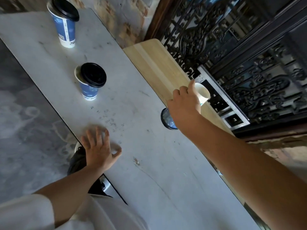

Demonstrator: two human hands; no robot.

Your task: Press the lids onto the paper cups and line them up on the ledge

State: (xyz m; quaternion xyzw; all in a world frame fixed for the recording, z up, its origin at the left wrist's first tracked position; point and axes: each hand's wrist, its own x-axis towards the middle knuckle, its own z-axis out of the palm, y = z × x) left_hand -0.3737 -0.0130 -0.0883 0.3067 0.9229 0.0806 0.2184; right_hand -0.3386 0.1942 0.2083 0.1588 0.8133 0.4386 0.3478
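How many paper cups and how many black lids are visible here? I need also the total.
Paper cups: 3 (far cup, middle cup, held cup in the right hand)
Black lids: 2 (far lid, middle lid)
Total: 5
Uncounted: blue round thing, unclear.

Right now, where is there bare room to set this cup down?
The ledge is bare from its far end down to your right hand and the held cup. The table is bare between the middle cup and the ledge, and toward you. Crowded: a blue thing sits under your right wrist.
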